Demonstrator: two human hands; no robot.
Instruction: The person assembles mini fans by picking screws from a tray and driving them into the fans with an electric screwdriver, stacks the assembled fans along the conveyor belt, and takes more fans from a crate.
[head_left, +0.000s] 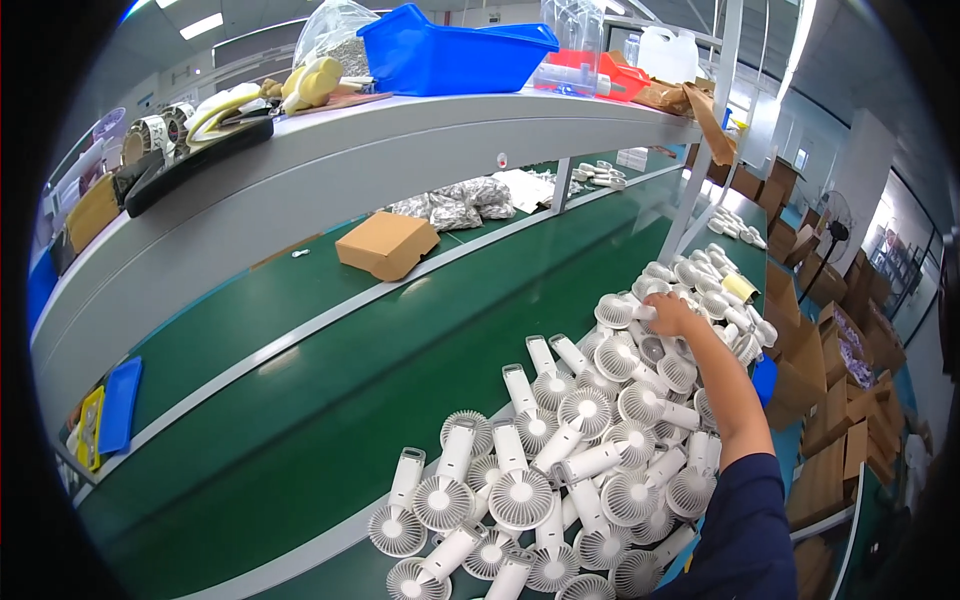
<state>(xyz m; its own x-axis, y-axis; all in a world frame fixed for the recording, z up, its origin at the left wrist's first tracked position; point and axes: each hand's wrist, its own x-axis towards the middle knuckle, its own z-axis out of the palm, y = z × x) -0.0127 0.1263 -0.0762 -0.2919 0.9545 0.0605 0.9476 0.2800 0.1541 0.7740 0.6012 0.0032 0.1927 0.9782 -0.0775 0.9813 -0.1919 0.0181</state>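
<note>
My right hand (674,314) reaches out over the far part of a pile of white handheld fans. Its fingers are closed on the handle of a handheld fan (614,311), whose round grille points left. Beneath and nearer lie many more white handheld fans (521,499), heaped at various angles with ribbed round heads and short handles. Some overlap the edge strip of the green belt. Beyond my hand, a yellow piece (739,288) lies among further fans. My left hand is out of view.
A green conveyor belt (350,375) runs alongside the pile. Across it sit a brown cardboard box (387,246) and silvery bags (470,203). The shelf (400,135) above holds a blue bin (450,55). Cardboard boxes (795,365) stand on the right; a blue tray (121,405) lies far left.
</note>
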